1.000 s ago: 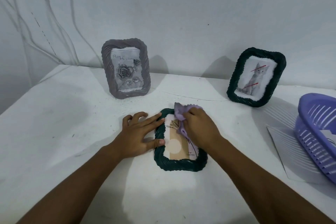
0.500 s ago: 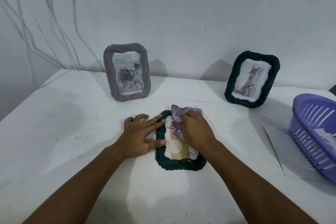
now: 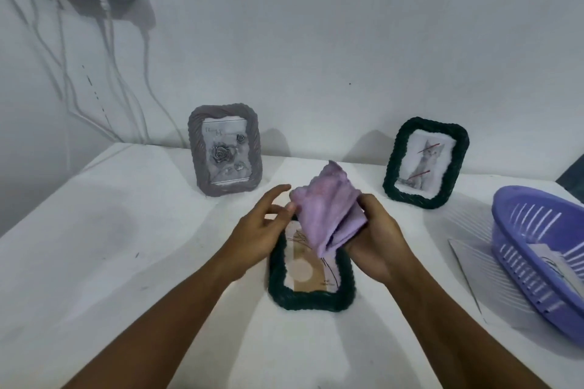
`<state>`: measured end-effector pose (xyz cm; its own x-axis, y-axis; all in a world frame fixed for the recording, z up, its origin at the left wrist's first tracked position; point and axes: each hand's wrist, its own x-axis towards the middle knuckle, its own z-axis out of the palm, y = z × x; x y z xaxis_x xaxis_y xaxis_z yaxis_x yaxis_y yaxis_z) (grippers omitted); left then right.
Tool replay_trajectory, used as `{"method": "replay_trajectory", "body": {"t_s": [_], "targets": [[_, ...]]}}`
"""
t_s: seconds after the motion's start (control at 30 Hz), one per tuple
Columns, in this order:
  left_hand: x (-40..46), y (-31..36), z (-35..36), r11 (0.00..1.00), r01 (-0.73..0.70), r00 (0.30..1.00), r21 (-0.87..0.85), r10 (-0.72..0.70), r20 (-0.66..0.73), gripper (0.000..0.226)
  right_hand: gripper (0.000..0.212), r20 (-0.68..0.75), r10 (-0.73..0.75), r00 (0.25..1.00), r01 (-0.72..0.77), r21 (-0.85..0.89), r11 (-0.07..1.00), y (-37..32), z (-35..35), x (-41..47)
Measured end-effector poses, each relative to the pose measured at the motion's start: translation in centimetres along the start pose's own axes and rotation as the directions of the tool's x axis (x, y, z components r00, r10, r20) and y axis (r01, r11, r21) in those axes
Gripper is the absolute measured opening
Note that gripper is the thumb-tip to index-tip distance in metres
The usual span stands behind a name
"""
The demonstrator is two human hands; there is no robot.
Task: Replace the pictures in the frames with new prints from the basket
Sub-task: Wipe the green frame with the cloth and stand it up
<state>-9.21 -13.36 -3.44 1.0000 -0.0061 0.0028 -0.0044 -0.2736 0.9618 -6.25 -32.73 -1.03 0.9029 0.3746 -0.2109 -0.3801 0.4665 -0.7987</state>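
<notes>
A dark green woven frame [image 3: 311,295] lies flat on the white table [image 3: 110,246], showing a tan print with a pale circle. Above its top half my right hand [image 3: 376,243] grips a bunched lilac cloth [image 3: 328,215], lifted clear of the glass. My left hand [image 3: 262,224] is raised beside it, fingertips pinching the cloth's left edge. A grey frame [image 3: 225,149] with a rose picture stands at the back left. A second dark green frame [image 3: 425,163] with a cat picture leans at the back right. The purple basket [image 3: 518,230] at the right holds paper prints.
A white sheet of paper [image 3: 467,265] lies under the basket's left side. White cables [image 3: 104,73] hang down the wall at the back left from a mounted adapter. The table's left edge slants away at the far left.
My right hand has lifted the cloth off the lying frame's glass. My left hand has left the frame's edge and risen to the cloth. The view has tilted up.
</notes>
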Motion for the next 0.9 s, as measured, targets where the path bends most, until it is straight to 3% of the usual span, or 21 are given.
{"method": "replay_trajectory", "body": {"t_s": [0.07, 0.13, 0.23, 0.37, 0.5, 0.7, 0.9], "targets": [[0.0, 1.7, 0.5, 0.961, 0.07, 0.995, -0.269, -0.048, 0.086, 0.034, 0.043, 0.054, 0.061, 0.997, -0.065, 0.074, 0.995, -0.1, 0.0, 0.0], [-0.2, 2.6, 0.7, 0.909, 0.101, 0.993, -0.403, -0.066, 0.099, 0.032, 0.044, 0.082, 0.03, 0.996, -0.036, 0.067, 0.997, 0.1, 0.0, 0.0], [-0.2, 2.7, 0.5, 0.896, 0.103, 0.995, -0.432, -0.096, 0.037, 0.028, 0.041, -0.026, -0.153, 0.988, 0.141, -0.247, 0.959, 0.3, 0.1, -0.3], [-0.5, 2.4, -0.8, 0.906, 0.077, 0.995, -0.415, -0.096, -0.025, 0.019, 0.031, 0.066, -0.229, 0.971, 0.231, -0.501, 0.834, 0.9, 0.6, -0.5], [-2.1, 1.9, -3.6, 0.952, 0.04, 0.992, -0.302, -0.075, -0.105, 0.031, 0.025, 0.13, -0.184, 0.974, 0.226, -0.562, 0.796, 2.6, 2.4, 1.1], [-5.0, -0.8, -9.9, 0.997, 0.079, 0.932, -0.018, -0.08, -0.354, 0.033, 0.027, 0.219, -0.081, 0.972, 0.211, -0.675, 0.707, 7.8, 8.1, 4.7], [-7.1, -4.3, -13.0, 0.853, 0.274, 0.858, 0.444, -0.009, -0.513, 0.028, 0.041, 0.263, 0.027, 0.965, 0.213, -0.836, 0.505, 12.6, 11.8, 5.3]]}}
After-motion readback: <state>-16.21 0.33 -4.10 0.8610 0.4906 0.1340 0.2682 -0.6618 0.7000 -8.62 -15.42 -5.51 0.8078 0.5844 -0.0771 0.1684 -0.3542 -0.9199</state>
